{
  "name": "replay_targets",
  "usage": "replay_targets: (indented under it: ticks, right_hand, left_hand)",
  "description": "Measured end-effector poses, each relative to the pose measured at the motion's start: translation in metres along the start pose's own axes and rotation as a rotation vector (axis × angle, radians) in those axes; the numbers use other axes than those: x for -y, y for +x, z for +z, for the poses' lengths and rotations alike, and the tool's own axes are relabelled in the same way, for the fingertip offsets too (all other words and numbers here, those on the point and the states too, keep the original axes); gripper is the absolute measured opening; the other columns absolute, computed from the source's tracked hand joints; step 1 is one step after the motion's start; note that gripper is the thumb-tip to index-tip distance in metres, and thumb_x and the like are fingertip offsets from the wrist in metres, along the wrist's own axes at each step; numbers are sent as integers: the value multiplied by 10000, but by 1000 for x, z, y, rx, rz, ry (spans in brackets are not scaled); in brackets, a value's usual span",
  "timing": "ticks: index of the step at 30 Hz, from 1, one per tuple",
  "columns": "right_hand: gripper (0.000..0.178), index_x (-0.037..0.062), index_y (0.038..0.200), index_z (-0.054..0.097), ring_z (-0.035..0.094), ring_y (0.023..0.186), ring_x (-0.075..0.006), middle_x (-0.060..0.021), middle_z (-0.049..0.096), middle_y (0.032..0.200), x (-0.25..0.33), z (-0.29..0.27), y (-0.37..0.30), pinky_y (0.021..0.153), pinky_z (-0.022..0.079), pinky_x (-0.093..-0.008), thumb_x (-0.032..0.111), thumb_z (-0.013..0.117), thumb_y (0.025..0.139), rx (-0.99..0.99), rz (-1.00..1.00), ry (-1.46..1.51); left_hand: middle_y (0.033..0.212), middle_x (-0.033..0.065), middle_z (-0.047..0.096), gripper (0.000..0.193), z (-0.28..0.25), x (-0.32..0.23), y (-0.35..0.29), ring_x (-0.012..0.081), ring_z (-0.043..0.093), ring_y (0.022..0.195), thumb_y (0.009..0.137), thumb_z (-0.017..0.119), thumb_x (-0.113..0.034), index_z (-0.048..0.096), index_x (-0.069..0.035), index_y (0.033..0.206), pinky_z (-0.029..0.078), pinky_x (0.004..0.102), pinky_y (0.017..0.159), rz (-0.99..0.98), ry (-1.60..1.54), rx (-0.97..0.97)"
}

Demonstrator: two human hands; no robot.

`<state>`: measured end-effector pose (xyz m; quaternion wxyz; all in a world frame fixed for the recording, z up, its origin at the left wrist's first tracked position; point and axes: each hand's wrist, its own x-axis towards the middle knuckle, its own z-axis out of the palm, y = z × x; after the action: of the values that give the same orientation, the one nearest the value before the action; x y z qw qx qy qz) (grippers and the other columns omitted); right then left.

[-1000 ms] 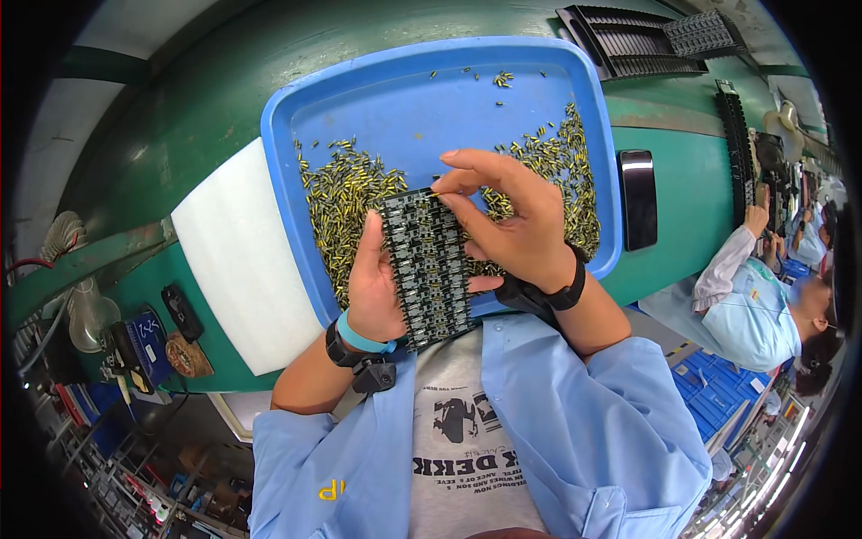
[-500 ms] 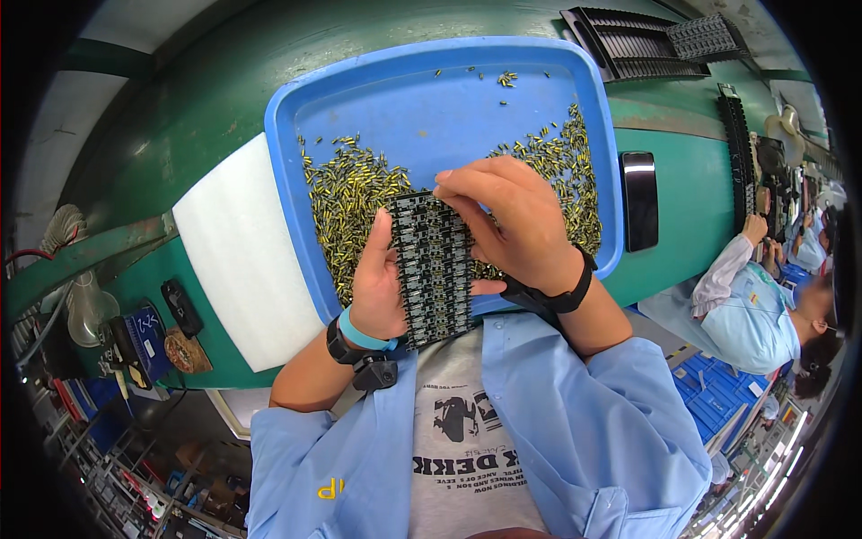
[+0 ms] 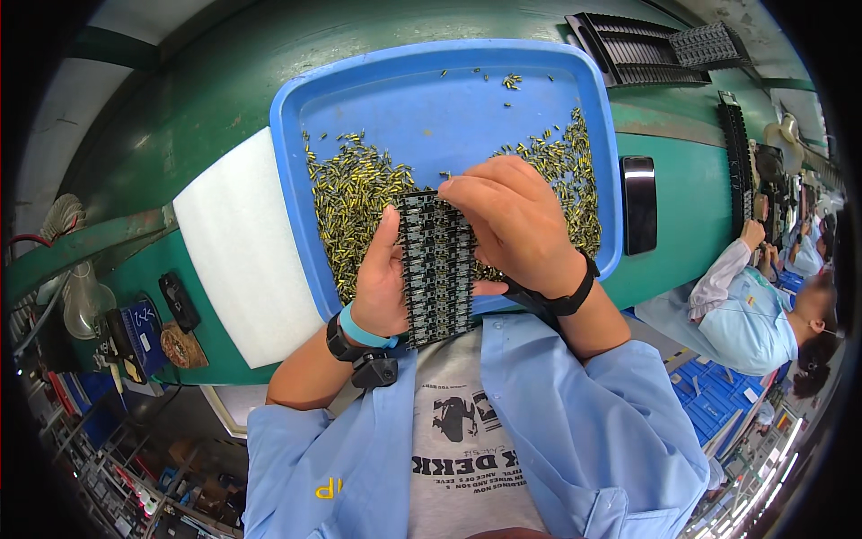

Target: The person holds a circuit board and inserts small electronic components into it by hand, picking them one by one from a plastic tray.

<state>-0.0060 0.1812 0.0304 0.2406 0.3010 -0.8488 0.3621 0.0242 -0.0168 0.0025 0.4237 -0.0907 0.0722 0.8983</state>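
A dark panel of small circuit boards [image 3: 435,269] is held up over the near edge of a blue plastic tray [image 3: 278,126]. My left hand [image 3: 381,292] grips it from below, thumb along its left edge and fingertips showing past its right edge. At the panel's far edge my right hand [image 3: 514,216] is pinched, thumb and index finger closed on a tiny part [image 3: 445,174] that shows just beyond the fingertips. Loose small cylindrical components, dark and yellow with thin leads, lie in a left heap [image 3: 350,189] and a right heap [image 3: 579,171] in the tray.
A white sheet [image 3: 242,251] lies left of the tray, and a black phone [image 3: 638,207] to the right. Black slotted racks [image 3: 628,54] stand at the far right. Another person [image 3: 741,310] works farther right. A lamp [image 3: 88,296] and notebook [image 3: 145,332] are at left.
My right hand's pinch has shifted slightly at the panel's far edge, and the tiny part now shows beyond the fingertips. My left hand keeps its hold on the panel.
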Motion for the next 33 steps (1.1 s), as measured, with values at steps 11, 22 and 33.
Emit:
replay_targets:
  ticks: [11,22,33]
  right_hand:
    - [404,-20,1155,681,701,995,-330,-135,724,1056,5,-18,12,977,543,-499,330,604,970,244,-137,-118]
    - [341,-29,1177,692,703,970,-327,-125,728,1022,-2,-10,1,928,568,-485,208,679,931,191,-157,-61]
    - [458,-5,1225,712,711,975,-328,-108,746,1040,7,-14,-2,916,573,-452,-68,736,772,161,-94,-53]
  left_hand:
    - [1561,252,547,822,-3,-3,1,436,593,1398,1125,271,-658,387,-10,1616,484,728,1135,-37,161,-66]
    - [1491,270,597,840,-15,-3,2,447,659,1297,1105,244,-712,429,-59,1600,475,800,1075,-67,-37,38]
    - [1321,248,667,907,-18,-6,1,450,676,1215,1072,223,-779,484,-69,1571,484,808,1042,-80,14,107]
